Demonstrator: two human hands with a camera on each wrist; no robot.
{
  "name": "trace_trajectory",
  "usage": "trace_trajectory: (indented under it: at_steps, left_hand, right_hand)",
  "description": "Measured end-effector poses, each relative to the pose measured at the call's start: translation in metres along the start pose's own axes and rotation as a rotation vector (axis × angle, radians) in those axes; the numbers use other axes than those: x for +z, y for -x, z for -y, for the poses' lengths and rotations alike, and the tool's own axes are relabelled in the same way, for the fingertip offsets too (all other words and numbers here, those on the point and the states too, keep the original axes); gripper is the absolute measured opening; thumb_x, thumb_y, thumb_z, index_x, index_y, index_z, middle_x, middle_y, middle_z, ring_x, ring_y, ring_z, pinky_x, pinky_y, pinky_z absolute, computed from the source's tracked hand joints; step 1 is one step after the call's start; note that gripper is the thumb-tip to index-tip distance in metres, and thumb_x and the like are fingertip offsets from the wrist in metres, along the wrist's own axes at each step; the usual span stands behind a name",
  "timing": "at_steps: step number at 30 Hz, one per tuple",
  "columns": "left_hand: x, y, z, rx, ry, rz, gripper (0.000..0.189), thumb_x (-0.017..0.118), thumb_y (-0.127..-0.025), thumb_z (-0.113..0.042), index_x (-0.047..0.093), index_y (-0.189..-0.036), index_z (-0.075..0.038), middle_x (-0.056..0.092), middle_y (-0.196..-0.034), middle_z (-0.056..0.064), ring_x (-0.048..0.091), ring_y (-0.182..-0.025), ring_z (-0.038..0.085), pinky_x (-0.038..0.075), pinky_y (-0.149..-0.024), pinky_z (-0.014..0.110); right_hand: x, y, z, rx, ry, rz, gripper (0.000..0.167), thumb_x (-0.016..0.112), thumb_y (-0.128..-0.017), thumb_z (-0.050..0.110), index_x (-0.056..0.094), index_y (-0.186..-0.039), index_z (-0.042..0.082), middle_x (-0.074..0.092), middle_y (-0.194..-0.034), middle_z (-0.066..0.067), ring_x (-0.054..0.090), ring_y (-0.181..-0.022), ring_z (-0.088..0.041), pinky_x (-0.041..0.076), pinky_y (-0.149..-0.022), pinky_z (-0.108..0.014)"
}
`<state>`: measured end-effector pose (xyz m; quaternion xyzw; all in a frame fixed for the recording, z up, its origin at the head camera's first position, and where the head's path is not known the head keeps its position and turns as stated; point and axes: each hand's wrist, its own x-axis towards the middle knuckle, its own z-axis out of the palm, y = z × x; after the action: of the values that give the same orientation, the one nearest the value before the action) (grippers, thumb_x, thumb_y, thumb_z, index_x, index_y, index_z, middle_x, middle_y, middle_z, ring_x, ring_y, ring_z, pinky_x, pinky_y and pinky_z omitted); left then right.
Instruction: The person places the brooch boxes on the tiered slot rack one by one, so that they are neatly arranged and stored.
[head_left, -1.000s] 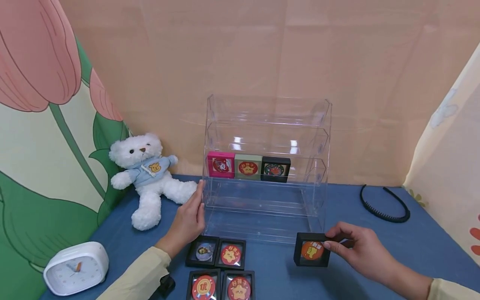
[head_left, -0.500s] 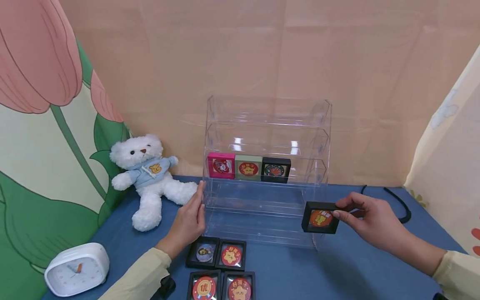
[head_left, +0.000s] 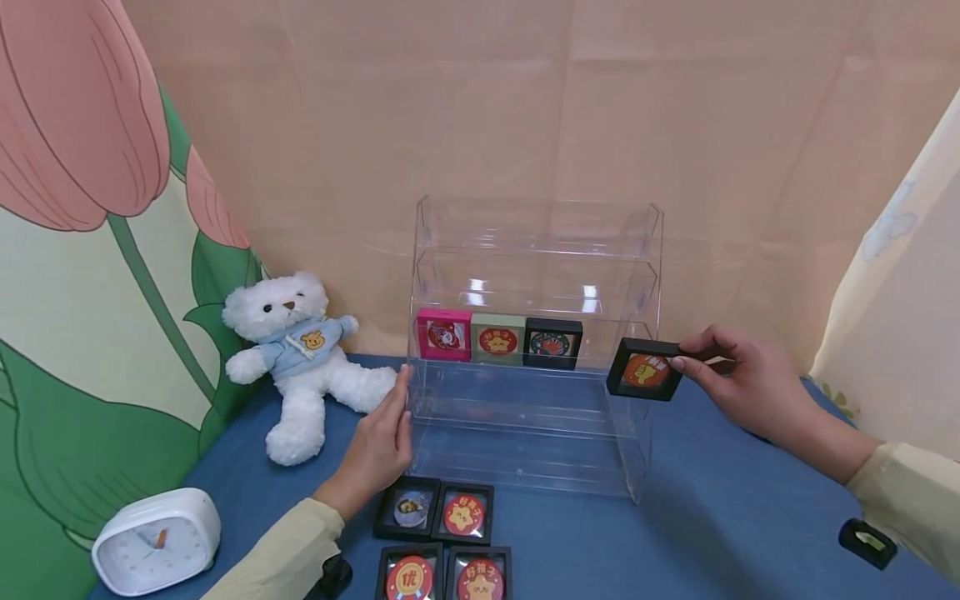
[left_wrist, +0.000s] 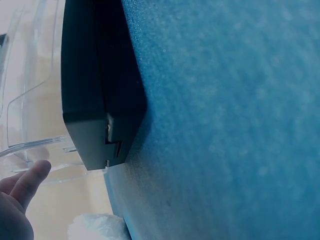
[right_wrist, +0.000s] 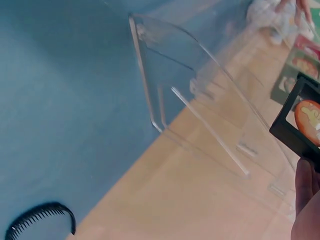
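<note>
A black-framed badge box with a thumbs-up badge is pinched at its right edge by my right hand. It hangs slightly tilted before the right end of the clear tiered rack. On one tier stand a pink box, a pale green box and a black box, side by side. With straight fingers, my left hand rests against the rack's left side. In the right wrist view the held badge box is partly cut off by the frame's edge.
Several black badge boxes lie on the blue cloth in front of the rack. At left are a white teddy bear and a white alarm clock. A black toothed headband lies right of the rack, mostly hidden in the head view.
My right hand has raised the badge box from near the cloth at the rack's front to the tier holding the other boxes. The left hand stays on the rack's side.
</note>
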<state>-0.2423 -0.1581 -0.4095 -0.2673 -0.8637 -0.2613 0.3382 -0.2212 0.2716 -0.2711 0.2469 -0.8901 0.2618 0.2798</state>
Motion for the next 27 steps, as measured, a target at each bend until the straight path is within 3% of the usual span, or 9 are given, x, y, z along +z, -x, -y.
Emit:
trace_trajectory:
  at_steps: [10,15,27]
  left_hand:
    - [0.0,0.0,-0.001,-0.009,-0.008,0.001,0.077,0.063,-0.083,0.009,0.021,-0.148,0.002,0.035,-0.147,0.016,0.046,-0.123,0.033,0.043,-0.09,0.039]
    - [-0.001,0.0,-0.001,-0.001,-0.008,0.0,0.077,0.062,-0.084,0.009,0.021,-0.149,0.001,0.036,-0.147,0.016,0.046,-0.123,0.032,0.043,-0.091,0.04]
    - [-0.001,0.001,-0.001,-0.006,-0.002,0.0,0.077,0.062,-0.083,0.01,0.021,-0.148,0.002,0.036,-0.147,0.016,0.047,-0.122,0.033,0.044,-0.091,0.041]
  right_hand:
    - [-0.004,-0.03,0.002,-0.051,-0.016,-0.096,0.017,0.072,-0.081,-0.002,0.062,-0.095,-0.003,0.067,-0.088,-0.018,0.066,-0.072,-0.03,0.041,-0.063,-0.002]
    - [0.001,-0.042,0.002,-0.067,-0.009,-0.156,0.017,0.072,-0.081,-0.001,0.062,-0.094,-0.004,0.068,-0.089,-0.017,0.065,-0.074,-0.028,0.041,-0.063,-0.001]
    - [0.015,-0.055,-0.002,-0.079,0.005,-0.19,0.014,0.072,-0.082,0.0,0.062,-0.092,-0.003,0.067,-0.09,-0.016,0.065,-0.075,-0.027,0.038,-0.065,0.001]
